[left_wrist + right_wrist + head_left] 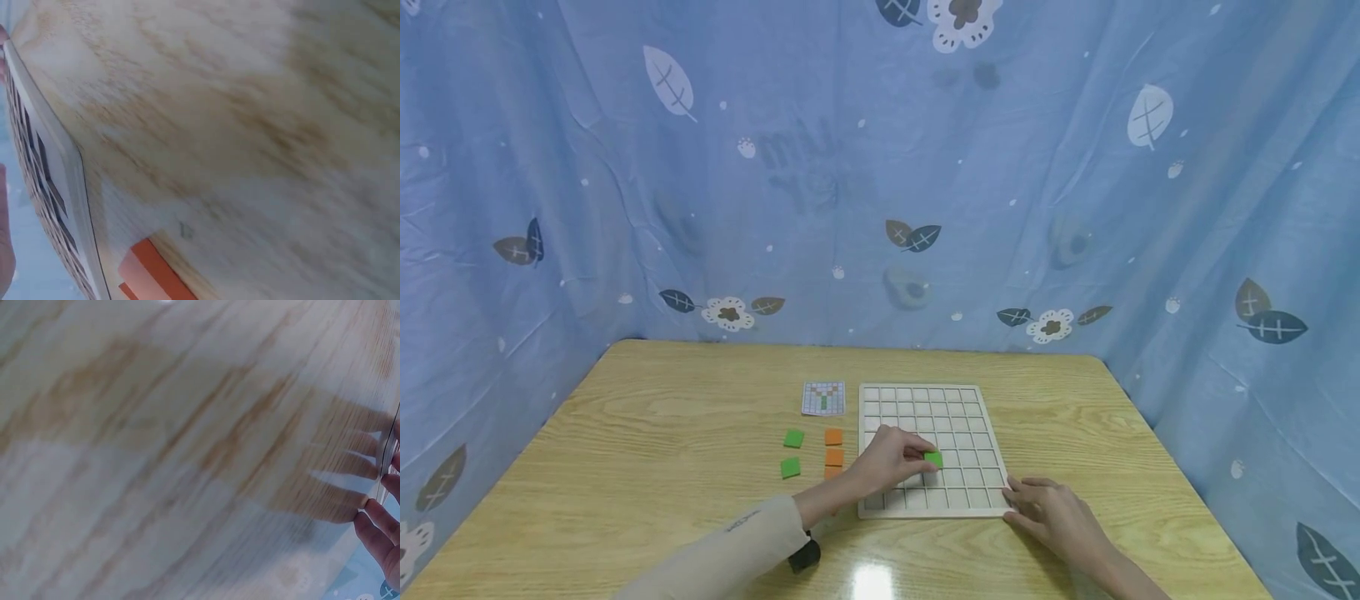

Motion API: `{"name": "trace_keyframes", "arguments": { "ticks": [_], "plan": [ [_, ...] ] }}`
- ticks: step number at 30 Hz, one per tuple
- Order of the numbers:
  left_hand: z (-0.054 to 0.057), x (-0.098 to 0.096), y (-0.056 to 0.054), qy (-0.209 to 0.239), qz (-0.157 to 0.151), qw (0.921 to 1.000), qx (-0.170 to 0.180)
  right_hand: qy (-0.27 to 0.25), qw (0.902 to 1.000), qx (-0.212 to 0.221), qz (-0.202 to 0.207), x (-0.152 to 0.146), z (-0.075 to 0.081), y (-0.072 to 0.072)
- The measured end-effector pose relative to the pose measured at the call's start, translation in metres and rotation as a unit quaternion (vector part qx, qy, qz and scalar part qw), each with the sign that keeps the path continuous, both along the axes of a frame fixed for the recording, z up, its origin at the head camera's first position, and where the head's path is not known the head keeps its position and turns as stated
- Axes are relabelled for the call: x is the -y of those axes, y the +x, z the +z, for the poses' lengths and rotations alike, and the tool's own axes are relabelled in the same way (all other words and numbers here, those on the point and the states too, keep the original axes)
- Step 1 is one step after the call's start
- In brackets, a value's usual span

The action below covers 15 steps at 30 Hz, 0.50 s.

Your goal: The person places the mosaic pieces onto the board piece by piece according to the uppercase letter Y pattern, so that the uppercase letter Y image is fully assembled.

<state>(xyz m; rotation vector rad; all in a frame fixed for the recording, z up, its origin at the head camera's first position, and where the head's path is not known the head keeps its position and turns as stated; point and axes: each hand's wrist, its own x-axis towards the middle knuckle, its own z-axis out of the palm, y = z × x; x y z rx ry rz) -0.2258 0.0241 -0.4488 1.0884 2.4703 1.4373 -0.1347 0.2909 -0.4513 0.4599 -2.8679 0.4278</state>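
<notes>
Green tile (934,459) pinched by left fingers (917,443); parted right fingers (1032,493) touch board (940,513).

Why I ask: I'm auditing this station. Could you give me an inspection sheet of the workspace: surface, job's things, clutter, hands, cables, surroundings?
Surface: wood-grain table, with glare toward the near side.
Job's things: pale grid board; pattern card left of it; two loose green tiles and at least three orange tiles, partly hidden.
Clutter: black object beside the left wrist, too unclear to name.
Hands: left hand pinches a held green tile over the board, contact unclear; right hand touches the board's right edge near its front corner.
Cables: nothing seen.
Surroundings: blue curtain with leaf and flower prints.
</notes>
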Motion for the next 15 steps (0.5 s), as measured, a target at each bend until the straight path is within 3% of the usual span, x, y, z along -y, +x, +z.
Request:
{"name": "trace_keyframes", "arguments": {
  "ticks": [9, 15],
  "plan": [
    [-0.008, -0.007, 0.0, 0.011, 0.037, 0.999, 0.022, 0.0, 1.0, -0.003, -0.007, 0.0, 0.0, 0.001],
    [-0.014, -0.006, 0.002, 0.018, 0.055, 0.9983, -0.003, 0.001, 1.0, 0.0, -0.004, -0.001, -0.001, 0.0]
  ]
}}
